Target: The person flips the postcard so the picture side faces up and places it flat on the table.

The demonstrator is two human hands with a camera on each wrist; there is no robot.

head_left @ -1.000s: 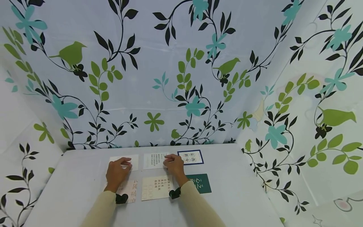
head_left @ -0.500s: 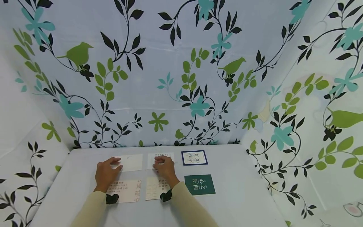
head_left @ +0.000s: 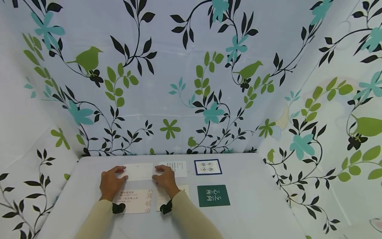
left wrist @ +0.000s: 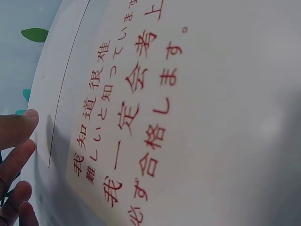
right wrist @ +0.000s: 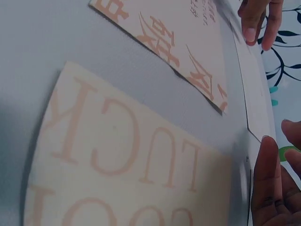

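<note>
In the head view my left hand (head_left: 111,182) is at the left edge of a plain white card (head_left: 139,172) in the back row, thumb and fingers spread apart. My right hand (head_left: 166,181) is near that card's right edge, fingers apart and gripping nothing visible. Just right of it lies a white card with dark text (head_left: 180,168). Under the left wrist is a pinkish card with red writing (head_left: 135,200). Right hand and wrist hide much of a cream card (head_left: 162,200), whose large "LUCK" letters show in the right wrist view. Whether the fingertips touch the plain card, I cannot tell.
A blue-bordered card (head_left: 208,167) lies at the back right, with a dark green card (head_left: 213,196) in front of it. All the cards lie flat on a white table (head_left: 253,205). Leaf-and-bird patterned cloth (head_left: 179,83) rises behind and beside it.
My right hand has moved left, from the dark-text card to the plain card's right edge. The left hand has shifted left, off the plain card to its left edge. The head view has turned slightly left.
</note>
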